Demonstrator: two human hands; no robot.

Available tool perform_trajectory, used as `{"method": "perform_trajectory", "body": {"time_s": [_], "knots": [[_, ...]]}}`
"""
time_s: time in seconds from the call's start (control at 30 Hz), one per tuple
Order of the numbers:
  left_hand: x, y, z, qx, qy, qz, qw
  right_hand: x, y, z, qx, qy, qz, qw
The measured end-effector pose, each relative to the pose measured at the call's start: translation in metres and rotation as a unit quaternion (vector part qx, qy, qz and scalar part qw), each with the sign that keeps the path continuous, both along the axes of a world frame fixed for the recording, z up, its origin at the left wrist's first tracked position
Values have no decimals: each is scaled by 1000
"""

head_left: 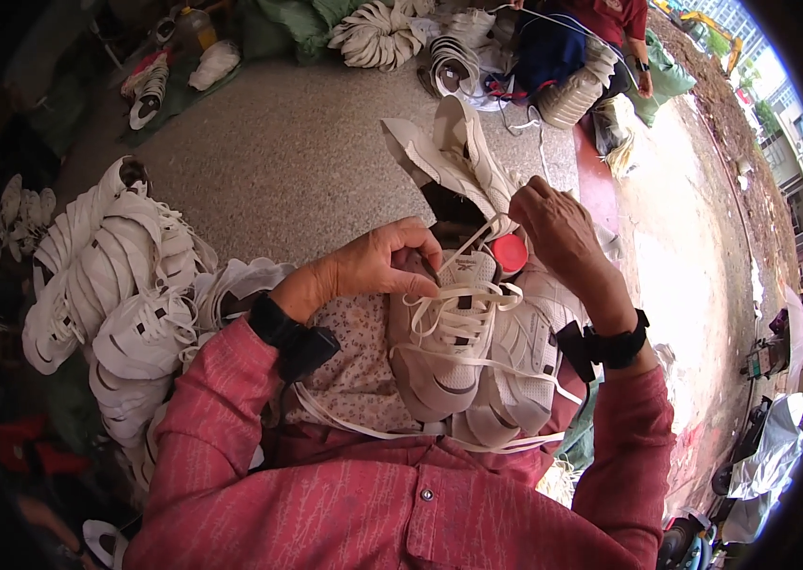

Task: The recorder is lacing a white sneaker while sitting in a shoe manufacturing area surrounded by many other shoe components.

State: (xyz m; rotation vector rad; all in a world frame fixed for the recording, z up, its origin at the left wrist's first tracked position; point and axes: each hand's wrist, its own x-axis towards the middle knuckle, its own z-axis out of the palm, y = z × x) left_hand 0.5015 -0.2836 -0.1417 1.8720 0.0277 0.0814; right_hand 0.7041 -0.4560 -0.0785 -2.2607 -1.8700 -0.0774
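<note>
I'm mid-lacing: left hand (382,261) pinches the beige shoe upper (449,351), right hand (558,228) grips the white lace (477,237); next, thread another eyelet.

Both forearms enter from the lower edge in red sleeves, each wrist carrying a black band. The left hand (377,261) lies palm down, wrist bent inward, with fingers curled and thumb and fingertips pinched together in a closed grip. The right hand (558,228) is raised slightly higher, back of the hand toward the camera, fingers bent downward and gathered in a pinch. The two hands sit near each other, not touching.
</note>
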Motion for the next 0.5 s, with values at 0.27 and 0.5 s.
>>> {"method": "perform_trajectory", "body": {"time_s": [0.27, 0.5], "knots": [[10, -20, 7, 237, -166, 14, 957, -20, -22, -30, -8, 238, -77, 968], [9, -18, 14, 159, -81, 5, 984, 4, -37, -63, 12, 99, -172, 980]]}}
